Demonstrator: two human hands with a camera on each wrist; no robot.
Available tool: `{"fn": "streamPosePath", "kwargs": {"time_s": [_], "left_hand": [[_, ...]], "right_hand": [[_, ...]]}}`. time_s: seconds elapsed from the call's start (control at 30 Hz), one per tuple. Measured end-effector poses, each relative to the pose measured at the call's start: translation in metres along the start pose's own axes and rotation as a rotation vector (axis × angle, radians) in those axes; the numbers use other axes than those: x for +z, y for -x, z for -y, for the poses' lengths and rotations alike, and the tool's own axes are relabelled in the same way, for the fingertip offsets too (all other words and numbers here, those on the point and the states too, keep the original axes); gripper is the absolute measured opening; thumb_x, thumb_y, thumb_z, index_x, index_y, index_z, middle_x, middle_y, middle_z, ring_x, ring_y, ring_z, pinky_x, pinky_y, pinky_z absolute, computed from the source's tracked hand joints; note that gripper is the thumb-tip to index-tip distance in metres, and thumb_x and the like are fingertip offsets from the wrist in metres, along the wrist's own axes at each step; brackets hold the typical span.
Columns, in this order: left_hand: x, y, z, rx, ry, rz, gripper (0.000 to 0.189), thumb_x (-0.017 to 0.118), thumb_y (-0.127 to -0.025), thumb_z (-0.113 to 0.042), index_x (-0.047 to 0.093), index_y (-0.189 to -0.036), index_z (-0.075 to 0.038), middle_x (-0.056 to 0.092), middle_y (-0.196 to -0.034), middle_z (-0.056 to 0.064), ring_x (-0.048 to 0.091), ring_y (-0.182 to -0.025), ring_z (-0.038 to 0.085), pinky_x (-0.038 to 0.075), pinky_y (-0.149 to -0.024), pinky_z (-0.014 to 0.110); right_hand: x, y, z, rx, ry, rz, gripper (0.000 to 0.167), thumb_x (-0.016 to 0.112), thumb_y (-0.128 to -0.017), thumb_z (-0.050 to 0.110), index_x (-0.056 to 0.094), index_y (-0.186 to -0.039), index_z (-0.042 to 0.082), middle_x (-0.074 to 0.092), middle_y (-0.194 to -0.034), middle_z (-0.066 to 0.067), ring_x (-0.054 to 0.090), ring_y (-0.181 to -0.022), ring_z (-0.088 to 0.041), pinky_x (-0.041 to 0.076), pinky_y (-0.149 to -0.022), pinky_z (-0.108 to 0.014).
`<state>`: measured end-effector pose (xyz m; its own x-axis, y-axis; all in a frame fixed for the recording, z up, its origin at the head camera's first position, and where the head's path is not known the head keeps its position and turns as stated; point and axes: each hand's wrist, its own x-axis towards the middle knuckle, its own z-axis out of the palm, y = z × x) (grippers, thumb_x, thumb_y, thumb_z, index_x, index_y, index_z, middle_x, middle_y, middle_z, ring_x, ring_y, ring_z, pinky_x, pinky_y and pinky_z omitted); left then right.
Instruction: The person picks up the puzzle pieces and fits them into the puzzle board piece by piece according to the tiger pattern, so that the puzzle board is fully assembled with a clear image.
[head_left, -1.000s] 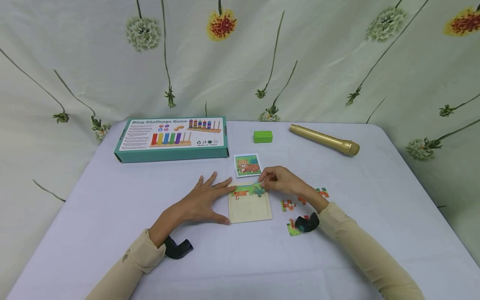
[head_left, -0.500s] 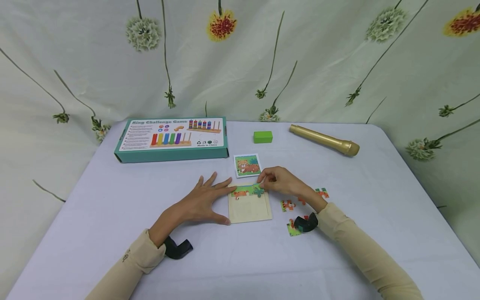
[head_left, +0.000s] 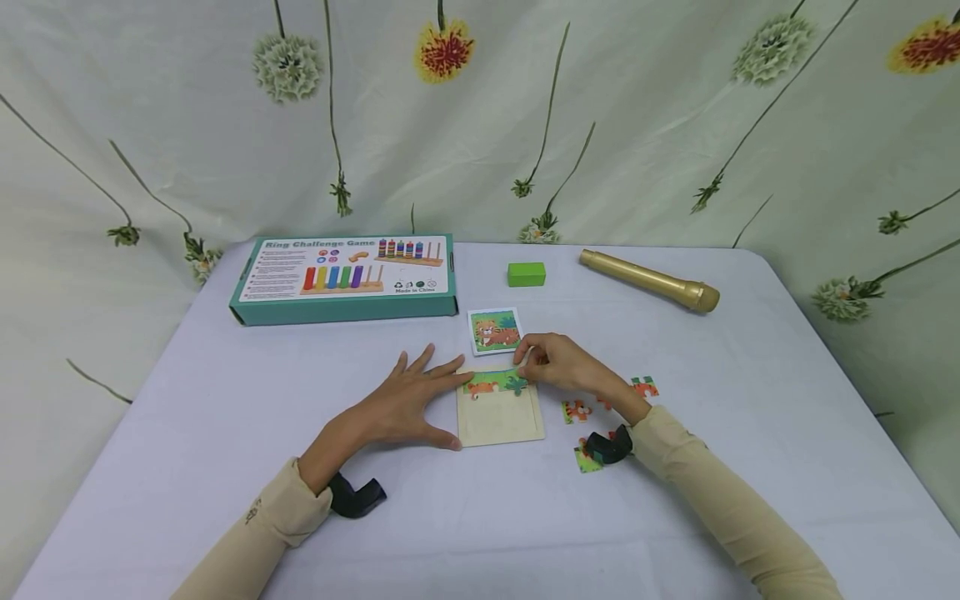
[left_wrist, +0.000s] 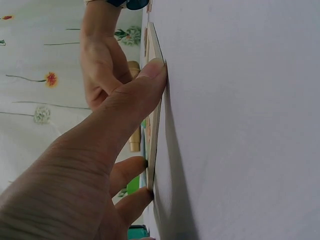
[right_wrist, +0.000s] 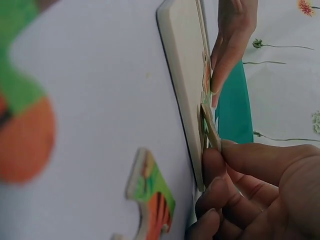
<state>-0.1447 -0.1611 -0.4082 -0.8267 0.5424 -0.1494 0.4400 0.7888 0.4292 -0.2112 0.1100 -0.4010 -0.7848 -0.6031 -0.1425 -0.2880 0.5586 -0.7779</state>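
Observation:
A square wooden puzzle board [head_left: 498,423] lies in the middle of the table. My left hand [head_left: 405,404] has its fingers spread, thumb at the board's near left corner and fingertips at its far left edge. Orange and green pieces [head_left: 480,385] lie along the board's far side. At the far right corner my right hand [head_left: 564,361] pinches a puzzle piece [right_wrist: 213,131] between thumb and finger. The right wrist view shows this piece tilted, one edge raised from the board. Behind the board lies a tiger picture card [head_left: 497,331].
Several loose pieces, one with a tiger face [head_left: 576,411], lie right of the board, partly hidden under the right wrist. Farther back are a Ring Challenge Game box [head_left: 341,287], a green block [head_left: 527,274] and a gold microphone [head_left: 648,282]. A flowered cloth [head_left: 480,125] hangs behind.
My right hand has shifted very slightly left, bringing the pinched piece closer in line with the pieces beside it. The left hand and the board have stayed put.

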Motion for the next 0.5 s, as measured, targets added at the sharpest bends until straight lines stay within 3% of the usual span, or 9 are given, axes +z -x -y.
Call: {"fn": "streamPosePath", "kwargs": {"time_s": [0.5], "left_hand": [[-0.0002, 0.0003, -0.0006, -0.01, 0.002, 0.01, 0.097, 0.079, -0.066, -0.06, 0.038, -0.148, -0.028, 0.023, -0.158, -0.002, -0.003, -0.147, 0.036, -0.004, -0.113, 0.063]], "right_hand": [[0.0037, 0.0024, 0.0037, -0.021, 0.063, -0.01, 0.005, 0.063, -0.091, 0.006, 0.059, -0.094, 0.004, 0.056, -0.066, -0.001, 0.043, -0.058, -0.01, 0.034, -0.055, -0.022]]}}
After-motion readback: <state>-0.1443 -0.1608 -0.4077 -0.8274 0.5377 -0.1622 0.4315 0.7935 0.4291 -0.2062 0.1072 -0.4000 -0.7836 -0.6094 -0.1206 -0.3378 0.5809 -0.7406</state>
